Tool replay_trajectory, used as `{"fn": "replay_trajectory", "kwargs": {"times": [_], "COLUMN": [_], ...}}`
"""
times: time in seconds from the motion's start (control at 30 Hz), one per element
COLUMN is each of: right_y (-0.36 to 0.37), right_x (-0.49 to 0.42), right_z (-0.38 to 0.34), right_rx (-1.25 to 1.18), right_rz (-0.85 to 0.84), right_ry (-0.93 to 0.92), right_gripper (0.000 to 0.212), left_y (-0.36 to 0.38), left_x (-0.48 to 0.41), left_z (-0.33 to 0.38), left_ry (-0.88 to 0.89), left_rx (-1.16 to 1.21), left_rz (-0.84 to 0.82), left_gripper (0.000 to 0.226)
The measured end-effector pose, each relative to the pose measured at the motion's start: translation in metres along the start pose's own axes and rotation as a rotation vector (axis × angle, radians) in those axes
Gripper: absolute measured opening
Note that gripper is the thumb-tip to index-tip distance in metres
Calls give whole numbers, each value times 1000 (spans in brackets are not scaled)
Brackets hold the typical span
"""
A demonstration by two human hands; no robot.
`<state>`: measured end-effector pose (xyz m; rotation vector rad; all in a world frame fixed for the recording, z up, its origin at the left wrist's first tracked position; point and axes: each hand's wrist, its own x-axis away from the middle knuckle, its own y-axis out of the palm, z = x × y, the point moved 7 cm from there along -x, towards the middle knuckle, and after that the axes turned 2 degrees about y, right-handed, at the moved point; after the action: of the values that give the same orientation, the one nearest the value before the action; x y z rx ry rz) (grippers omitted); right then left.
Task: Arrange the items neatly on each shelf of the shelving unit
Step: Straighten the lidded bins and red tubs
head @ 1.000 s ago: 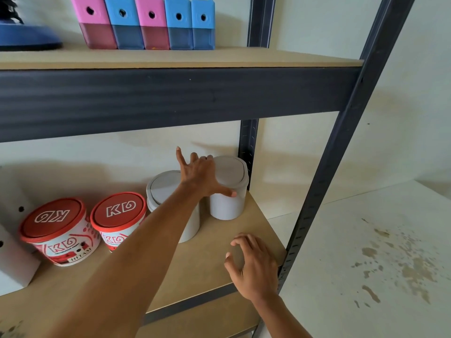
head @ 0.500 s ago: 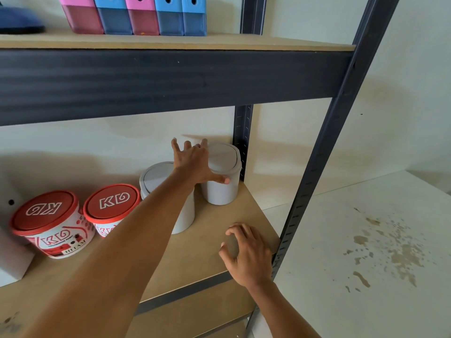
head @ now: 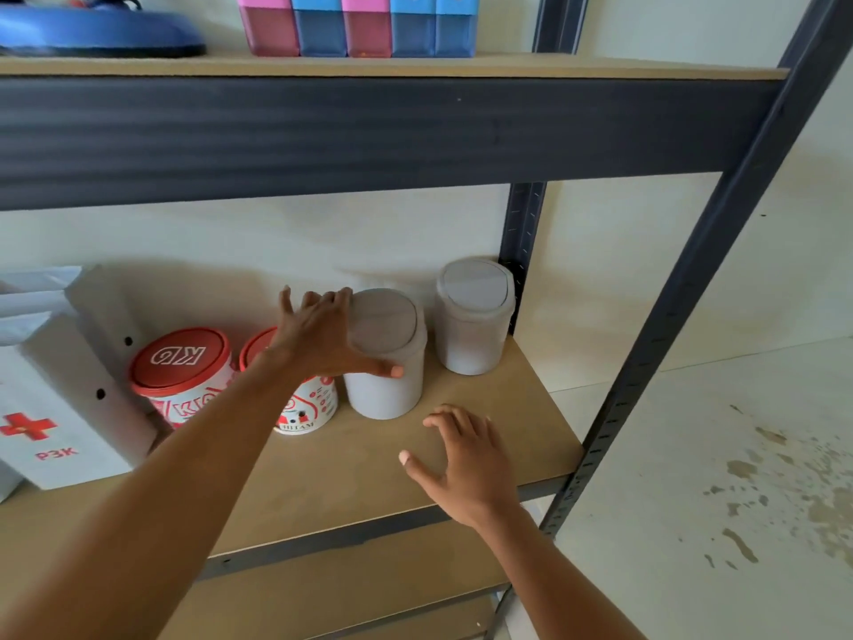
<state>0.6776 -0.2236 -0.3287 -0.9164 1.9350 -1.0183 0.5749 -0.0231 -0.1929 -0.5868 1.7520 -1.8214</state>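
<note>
Middle shelf point(head: 507, 408) looks partly tidied. Left hand point(head: 323, 339) clasps lid of grey bin point(head: 387, 394); twin bin point(head: 475, 325) at its 2 o'clock, red-lidded tubs point(head: 180, 358) at 9 o'clock. Right hand point(head: 466, 459) loose, empty, above shelf front. Bins likely not yet aligned

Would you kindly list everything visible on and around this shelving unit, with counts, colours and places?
shelving unit: 1, dark frame, wooden boards
file boxes: 5, pink and blue, top shelf
blue object: 1, top shelf, left
far bin: 1, grey, middle shelf, back right corner
near bin: 1, grey, front-left of the far bin
tubs: 2, white, red lids, left of the bins
white boxes: at least 2, one with red cross, far left
left hand: grips near bin
right hand: open, over the middle shelf's front
</note>
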Motion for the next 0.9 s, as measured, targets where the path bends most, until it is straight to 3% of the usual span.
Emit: {"fn": "replay_trajectory", "kwargs": {"times": [0.37, 0.9], "right_y": [1, 0], "right_x": [-1, -3], "right_z": [1, 0], "right_rx": [45, 55], "right_rz": [28, 3], "right_ry": [23, 42], "right_gripper": [56, 54], "left_y": [3, 3], "left_x": [-35, -49], "left_z": [-2, 1], "left_ry": [-10, 24], "left_rx": [180, 223], "left_rz": [76, 41], "left_gripper": [126, 139]}}
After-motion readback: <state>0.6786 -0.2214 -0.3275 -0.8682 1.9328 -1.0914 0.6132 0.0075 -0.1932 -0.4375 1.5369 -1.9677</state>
